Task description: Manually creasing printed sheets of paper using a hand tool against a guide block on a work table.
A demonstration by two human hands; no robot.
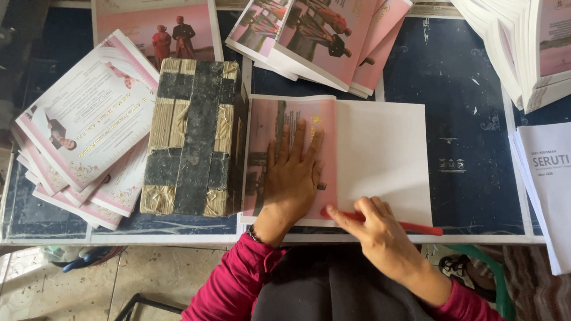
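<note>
Left hand: I am pressing my left hand (292,174) flat, fingers spread and grasping nothing, on the pink printed half of the folded pink-and-white paper sheet (364,155).
Right hand: my right hand (376,227) is pinching the slim red stick-shaped tool (419,227) at the sheet's near edge.
Sheet position: it is lying at the middle of the near edge of the dark blue tabletop (458,91), its left side butting against the worn block wrapped in black and tan tape (194,136).
Key relation: the sheet's long axis is running left to right, parallel to the near edge; the white half is stretching to the right of both hands, and the right hand is the nearer one to it. The red tool is lying along that same axis.
Surroundings: stacks of pink printed cards (85,124) are sitting toward the left edge, more (318,32) toward the far edge, and a white booklet (561,188) is hanging over the right edge.
</note>
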